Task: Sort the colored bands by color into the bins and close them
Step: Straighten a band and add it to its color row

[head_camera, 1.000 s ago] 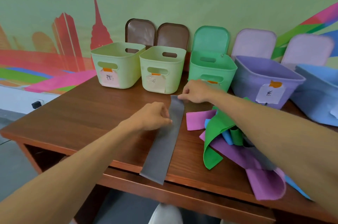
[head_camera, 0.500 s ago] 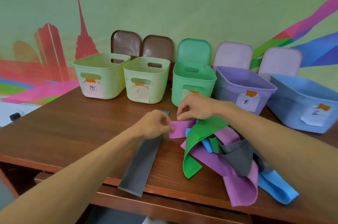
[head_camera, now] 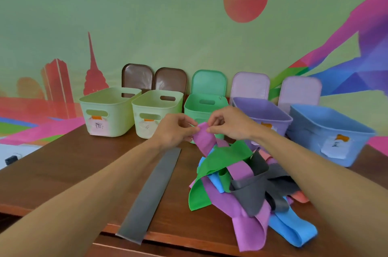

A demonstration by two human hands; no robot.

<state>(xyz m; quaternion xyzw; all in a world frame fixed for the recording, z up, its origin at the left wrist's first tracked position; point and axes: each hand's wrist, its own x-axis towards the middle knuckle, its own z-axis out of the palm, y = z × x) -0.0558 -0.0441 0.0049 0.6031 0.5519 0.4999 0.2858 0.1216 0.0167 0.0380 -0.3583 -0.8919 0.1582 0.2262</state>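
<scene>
My left hand (head_camera: 175, 130) and my right hand (head_camera: 230, 124) both pinch the top end of a purple band (head_camera: 204, 139), lifted above the table in front of the green bin (head_camera: 202, 109). Its lower part runs down into a tangled pile of bands (head_camera: 247, 185) in green, purple, grey, blue and salmon. A flat grey band (head_camera: 152, 192) lies alone on the table, left of the pile, its near end over the table edge. Behind stand two pale green bins (head_camera: 109, 111) (head_camera: 155, 112), a purple bin (head_camera: 262, 113) and a blue bin (head_camera: 329, 132), all without lids on.
Lids lean on the painted wall behind the bins: two brown lids (head_camera: 137, 77), a green lid (head_camera: 209, 82) and two lilac lids (head_camera: 251, 85). The wooden table (head_camera: 63, 168) has its front edge near me. Paper labels hang on the bin fronts.
Both hands let go of the grey band, which stays flat on the table. They took the end of a purple band from the pile and raised it. The camera tilted up.
</scene>
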